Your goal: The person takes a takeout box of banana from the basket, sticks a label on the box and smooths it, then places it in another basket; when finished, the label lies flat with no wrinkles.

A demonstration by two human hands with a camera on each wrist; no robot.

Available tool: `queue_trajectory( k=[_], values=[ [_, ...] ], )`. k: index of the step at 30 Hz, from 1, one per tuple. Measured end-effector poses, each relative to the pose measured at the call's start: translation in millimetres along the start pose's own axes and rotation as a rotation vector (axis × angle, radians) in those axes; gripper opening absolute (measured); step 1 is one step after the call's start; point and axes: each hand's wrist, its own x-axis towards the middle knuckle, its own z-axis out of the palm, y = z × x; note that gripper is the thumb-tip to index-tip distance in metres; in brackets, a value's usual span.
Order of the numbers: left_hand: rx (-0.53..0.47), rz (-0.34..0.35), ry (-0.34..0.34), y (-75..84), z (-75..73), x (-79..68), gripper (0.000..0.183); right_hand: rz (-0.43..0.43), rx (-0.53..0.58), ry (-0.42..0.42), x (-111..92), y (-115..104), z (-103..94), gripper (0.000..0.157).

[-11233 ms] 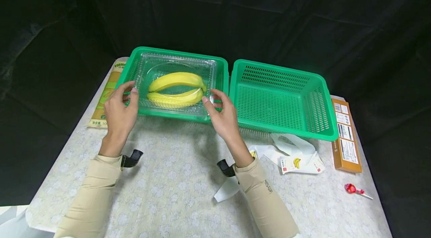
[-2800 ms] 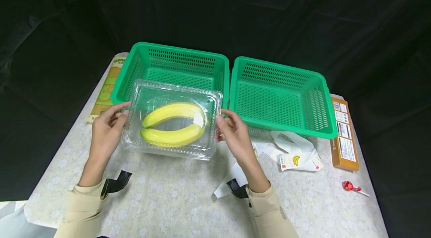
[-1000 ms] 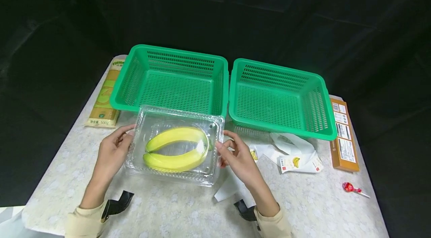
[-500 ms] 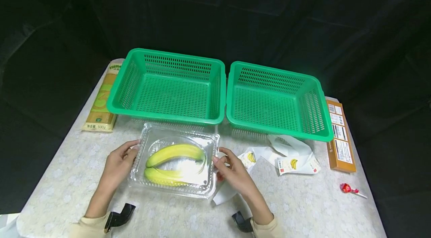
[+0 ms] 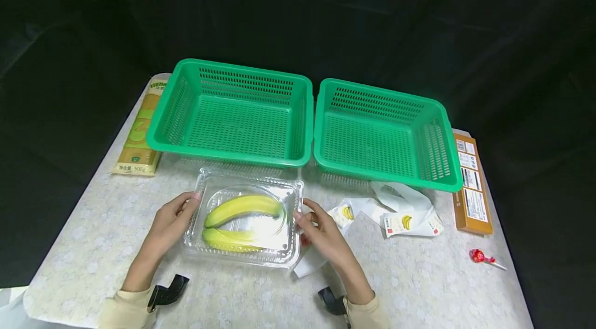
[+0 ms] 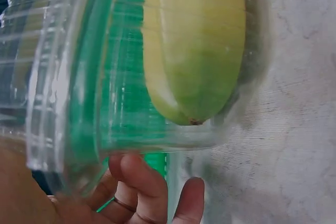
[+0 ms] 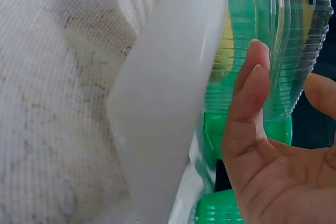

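A clear plastic clamshell container (image 5: pixel 267 181) with two bananas (image 5: pixel 244 208) inside sits low over the near middle of the table, in front of the left green basket. Whether its base touches the tabletop, I cannot tell. My left hand (image 5: pixel 173 220) grips its left rim, thumb on top and fingers below. At the opposite rim, my right hand (image 5: pixel 324 234) holds it between thumb and fingers. In the left wrist view, a banana's greenish tip (image 6: pixel 197 93) shows through the wall. The right wrist view has the fingers (image 7: pixel 252 85) beside the container's ribbed side.
Two green baskets (image 5: pixel 228 154) (image 5: pixel 386 180) stand side by side at the back. A yellow 500g packet (image 5: pixel 138 137) lies left, an orange box (image 5: pixel 472 189) right. White banana-printed packaging (image 5: pixel 412 218) and a red lollipop (image 5: pixel 479 255) lie on the right side.
Both hands have brought the container from over the left basket toward the near table and lowered it. Over the last half second it has barely moved.
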Motion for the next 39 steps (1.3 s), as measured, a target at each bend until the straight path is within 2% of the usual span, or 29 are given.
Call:
queue_trajectory(
  k=[6,12,20,27,31,35,39],
  values=[
    [-0.003,0.011,0.011,-1.6,1.3,1.7,0.059,-0.012,-0.024,-0.011,4,2,-2.4,0.063],
    [0.007,0.027,0.027,1.9,1.7,12.3,0.061,-0.034,-0.040,0.019,14,-2,-3.4,0.059],
    [-0.016,-0.007,0.071,7.3,4.2,26.4,0.070,-0.073,-0.052,0.082,30,-10,-1.0,0.059],
    [-0.040,-0.030,0.097,9.1,8.8,27.8,0.068,-0.050,-0.036,0.104,33,-11,0.3,0.056],
    [-0.042,-0.038,0.102,8.8,8.4,26.3,0.069,-0.044,-0.033,0.085,34,-11,-0.3,0.056],
    [-0.055,-0.028,0.110,10.0,10.1,27.3,0.067,-0.044,-0.048,0.058,32,-12,-10.9,0.057],
    [-0.068,-0.020,0.106,10.8,14.2,29.3,0.066,-0.042,-0.096,0.091,26,-9,-34.3,0.056]
  ],
)
